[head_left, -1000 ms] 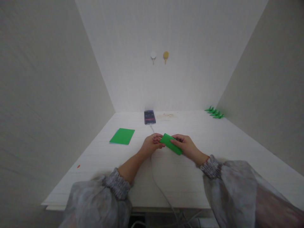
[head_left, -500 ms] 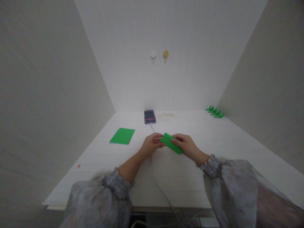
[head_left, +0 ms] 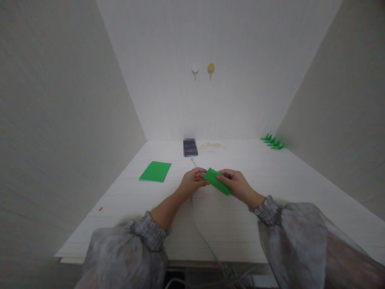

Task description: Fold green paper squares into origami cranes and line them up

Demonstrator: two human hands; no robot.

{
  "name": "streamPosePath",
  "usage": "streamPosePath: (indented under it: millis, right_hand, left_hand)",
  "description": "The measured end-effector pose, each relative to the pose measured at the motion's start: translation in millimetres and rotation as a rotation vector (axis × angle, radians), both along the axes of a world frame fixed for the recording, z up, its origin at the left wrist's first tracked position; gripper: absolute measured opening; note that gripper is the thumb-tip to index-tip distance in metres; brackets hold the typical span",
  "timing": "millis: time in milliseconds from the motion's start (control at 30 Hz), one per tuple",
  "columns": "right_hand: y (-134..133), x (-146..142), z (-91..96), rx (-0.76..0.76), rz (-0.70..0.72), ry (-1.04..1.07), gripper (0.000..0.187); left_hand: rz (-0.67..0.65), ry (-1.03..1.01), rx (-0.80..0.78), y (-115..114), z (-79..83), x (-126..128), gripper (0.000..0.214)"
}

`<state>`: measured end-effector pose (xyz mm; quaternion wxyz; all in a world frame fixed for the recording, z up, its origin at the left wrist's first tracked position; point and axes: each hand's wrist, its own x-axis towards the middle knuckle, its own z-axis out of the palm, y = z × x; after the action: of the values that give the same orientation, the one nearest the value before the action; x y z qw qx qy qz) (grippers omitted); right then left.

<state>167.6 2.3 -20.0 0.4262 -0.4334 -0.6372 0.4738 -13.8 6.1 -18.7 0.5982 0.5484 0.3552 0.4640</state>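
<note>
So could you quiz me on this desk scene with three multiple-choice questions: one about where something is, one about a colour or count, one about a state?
1. Where does the flat stack of paper lie on the table?
A. left of the hands
B. right of the hands
C. at the near edge

2. How many round hooks are on the back wall?
A. one
B. two
C. four

3. How is the folded green paper held?
A. flat on the table, untouched
B. by one hand only
C. pinched between both hands

Answers:
1. A, it lies on the left side, apart from the left hand.
2. B, one white and one yellow hook hang side by side.
3. C, the left hand grips its left end and the right hand its right end.
</note>
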Motion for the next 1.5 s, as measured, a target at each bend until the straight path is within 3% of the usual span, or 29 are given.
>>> streamPosePath:
  millis: [300, 567, 1100, 1500]
  right_hand:
    - [-2, -1, 2.5, -0.027, 0.034, -0.106, 0.027]
    - [2, -1, 1.4, -0.074, 0.100, -0.244, 0.024]
    - [5, 3, 1.4, -0.140, 0.214, -0.305, 0.024]
    - [10, 6, -5.0, 0.147, 0.195, -0.454, 0.021]
  left_hand:
    - [-0.009, 0.074, -0.019, -1, 2.7, 2, 0.038]
    - [0.000, 0.295, 0.053, 4, -11.2, -5, 0.024]
    - [-0.102, 0.393, 0.121, 7, -24.0, -7, 0.026]
    - [-0.089, 0.584, 0.225, 6, -18.3, -6, 0.024]
